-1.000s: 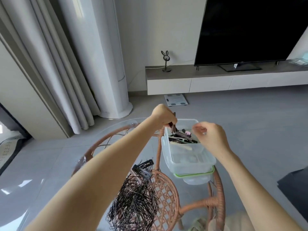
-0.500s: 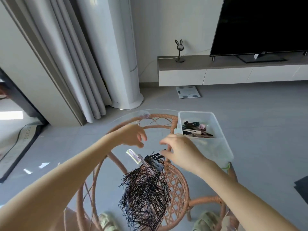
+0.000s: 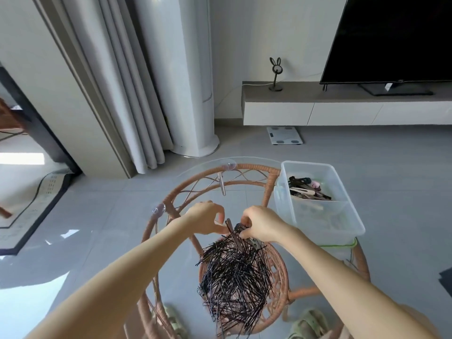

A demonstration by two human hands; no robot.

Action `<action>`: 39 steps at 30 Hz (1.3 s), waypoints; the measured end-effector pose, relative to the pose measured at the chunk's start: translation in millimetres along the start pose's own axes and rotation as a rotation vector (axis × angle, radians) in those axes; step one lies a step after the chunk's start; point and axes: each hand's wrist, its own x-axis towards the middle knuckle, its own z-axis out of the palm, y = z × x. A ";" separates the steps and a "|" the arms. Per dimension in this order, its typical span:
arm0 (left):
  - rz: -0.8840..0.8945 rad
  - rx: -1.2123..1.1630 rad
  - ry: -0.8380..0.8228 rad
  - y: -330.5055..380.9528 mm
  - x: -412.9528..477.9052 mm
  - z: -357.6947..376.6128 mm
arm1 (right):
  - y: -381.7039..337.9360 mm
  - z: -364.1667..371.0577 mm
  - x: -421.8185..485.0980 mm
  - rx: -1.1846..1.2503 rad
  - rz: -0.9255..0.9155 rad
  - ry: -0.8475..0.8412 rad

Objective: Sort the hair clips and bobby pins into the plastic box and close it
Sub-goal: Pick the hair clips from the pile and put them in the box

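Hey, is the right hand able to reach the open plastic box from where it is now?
Probably yes: the plastic box stands open just beside the right hand, no lid on it, nothing between them. The hand pinches a hair clip.

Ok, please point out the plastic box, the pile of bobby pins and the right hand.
plastic box (image 3: 305,163): head view, far rim.
pile of bobby pins (image 3: 234,275): head view, middle of pile.
right hand (image 3: 263,225): head view, back of hand.
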 end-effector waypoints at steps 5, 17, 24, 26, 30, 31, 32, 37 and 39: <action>0.038 0.009 -0.013 -5.8 -6.3 -3.1 | 4.4 -7.2 -16.1 0.231 -0.008 0.224; 0.115 -0.665 0.419 50.6 -8.4 -62.1 | 44.8 -78.7 -57.8 0.681 0.061 0.897; 0.168 -0.859 0.333 143.5 45.8 -80.7 | 101.5 -103.5 -24.1 0.395 0.346 0.859; 0.119 -0.720 0.423 138.5 58.7 -76.5 | 100.7 -102.9 -21.9 0.251 0.403 0.814; -0.046 -0.389 0.526 77.5 72.5 -60.5 | 62.3 -83.4 -26.8 0.118 0.160 0.892; -0.054 -0.262 0.507 57.0 74.5 -53.5 | 48.3 -73.3 -28.5 0.098 0.073 0.819; -0.065 -0.167 0.465 38.4 75.7 -46.3 | 34.6 -62.1 -29.4 0.093 0.010 0.702; -0.051 0.131 0.221 -22.7 81.1 -23.6 | -12.8 -3.1 -10.5 0.093 -0.013 0.247; -0.013 0.053 0.274 -28.1 79.4 -23.1 | -21.2 10.5 -1.6 0.027 0.033 0.202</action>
